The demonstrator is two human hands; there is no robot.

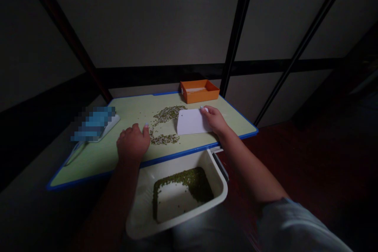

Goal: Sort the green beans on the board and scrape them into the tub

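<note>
My right hand point(214, 119) pinches the upper right part of a white card point(193, 121) with a small hole in one corner. The card stands tilted on the pale green tabletop point(130, 108), touching the right side of the spread grains point(168, 114). To the left of a smaller patch of green and whitish grains point(165, 139), my left hand point(133, 143) is loosely bent, thumb apart from the fingers. I see nothing in it, though its underside is hidden. Below the table's near edge, a cream plastic tub point(144, 212) holds small green grains along its far and right sides.
An orange open box point(202, 95) stands at the table's far right edge. On the left lies a blurred-out blue item point(96, 124) on a white object. The table has a raised blue rim point(174, 156). A panelled wall point(165, 19) rises behind it.
</note>
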